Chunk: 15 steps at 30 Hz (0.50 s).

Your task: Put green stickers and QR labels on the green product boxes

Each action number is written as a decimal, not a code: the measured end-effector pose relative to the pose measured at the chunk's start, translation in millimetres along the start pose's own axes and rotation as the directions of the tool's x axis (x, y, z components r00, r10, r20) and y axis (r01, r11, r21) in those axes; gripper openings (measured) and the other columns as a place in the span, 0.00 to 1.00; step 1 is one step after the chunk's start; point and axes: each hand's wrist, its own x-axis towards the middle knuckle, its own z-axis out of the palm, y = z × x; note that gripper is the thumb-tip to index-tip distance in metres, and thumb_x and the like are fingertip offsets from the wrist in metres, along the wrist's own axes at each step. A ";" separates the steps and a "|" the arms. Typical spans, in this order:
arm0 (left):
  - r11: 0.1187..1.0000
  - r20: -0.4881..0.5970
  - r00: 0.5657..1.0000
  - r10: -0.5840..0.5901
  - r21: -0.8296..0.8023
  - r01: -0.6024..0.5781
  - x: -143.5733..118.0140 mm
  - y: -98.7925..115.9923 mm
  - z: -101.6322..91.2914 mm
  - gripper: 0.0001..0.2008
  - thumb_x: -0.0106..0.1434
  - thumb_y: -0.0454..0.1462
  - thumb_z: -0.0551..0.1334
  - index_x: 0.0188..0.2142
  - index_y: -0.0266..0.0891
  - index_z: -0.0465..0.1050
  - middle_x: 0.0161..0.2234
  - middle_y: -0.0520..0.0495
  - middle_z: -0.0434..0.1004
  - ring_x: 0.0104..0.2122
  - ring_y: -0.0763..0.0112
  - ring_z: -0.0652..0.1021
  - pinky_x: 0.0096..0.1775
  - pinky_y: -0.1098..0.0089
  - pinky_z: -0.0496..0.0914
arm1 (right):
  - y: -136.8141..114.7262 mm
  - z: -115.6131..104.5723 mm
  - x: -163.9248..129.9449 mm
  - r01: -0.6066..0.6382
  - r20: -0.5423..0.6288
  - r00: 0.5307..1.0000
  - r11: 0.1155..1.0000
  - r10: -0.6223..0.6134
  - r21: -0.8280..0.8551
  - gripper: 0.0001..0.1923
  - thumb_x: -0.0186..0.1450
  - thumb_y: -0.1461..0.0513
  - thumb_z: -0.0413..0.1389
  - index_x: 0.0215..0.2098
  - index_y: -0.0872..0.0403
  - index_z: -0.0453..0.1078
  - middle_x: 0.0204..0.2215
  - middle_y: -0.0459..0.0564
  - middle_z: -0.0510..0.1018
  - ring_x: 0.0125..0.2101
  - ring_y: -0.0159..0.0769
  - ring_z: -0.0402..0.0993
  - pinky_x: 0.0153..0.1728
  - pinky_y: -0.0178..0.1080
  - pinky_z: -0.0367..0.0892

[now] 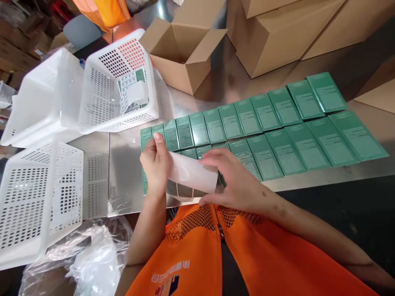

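Between my hands is a curled sheet of stickers [194,172] with white backing; darker see-through rectangles show along its lower edge. My left hand [156,162] is closed on its left end, thumb up. My right hand [230,176] holds the right end, fingers over the top and thumb beneath. Under and beyond the sheet, green boxes [245,117] lie side by side in two long rows, printed faces up. Some front-row boxes are partly hidden by my hands and the sheet. Clear wrap glints on several boxes.
A white perforated basket [92,117] with printed sheets inside stands at the back left, near more white baskets [27,197]. An open carton [185,68] sits behind the rows, with larger cartons [271,37] at the back right. Clear plastic bags [95,255] lie below the metal table's edge [126,201].
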 end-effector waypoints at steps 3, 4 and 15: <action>0.996 -0.030 0.997 -0.067 -0.064 0.065 12.0 -1.8 6.5 0.26 0.71 0.51 0.51 0.20 0.42 0.61 0.17 0.54 0.61 0.22 0.71 0.65 0.27 0.68 0.59 | -4.3 18.9 -3.6 0.112 -0.162 0.974 0.962 -0.155 -0.248 0.35 0.57 0.46 0.67 0.56 0.51 0.66 0.55 0.63 0.68 0.56 0.58 0.65 0.54 0.59 0.65; 0.989 -0.037 0.993 -0.108 -0.102 0.104 17.2 -4.7 7.7 0.26 0.71 0.51 0.51 0.20 0.42 0.61 0.17 0.54 0.61 0.21 0.71 0.65 0.27 0.68 0.59 | -3.8 23.6 -5.9 0.114 -0.192 0.965 0.949 -0.176 -0.294 0.32 0.59 0.46 0.65 0.55 0.51 0.67 0.52 0.63 0.71 0.53 0.57 0.68 0.52 0.59 0.67; 0.727 -0.214 0.902 0.374 -0.536 -0.429 20.6 -44.1 -10.1 0.12 0.62 0.44 0.67 0.43 0.43 0.72 0.49 0.44 0.79 0.57 0.58 0.74 0.60 0.53 0.65 | 4.9 20.0 -0.6 -0.062 -0.066 0.995 0.989 0.072 0.136 0.19 0.69 0.62 0.56 0.57 0.45 0.71 0.44 0.47 0.82 0.38 0.34 0.79 0.40 0.36 0.74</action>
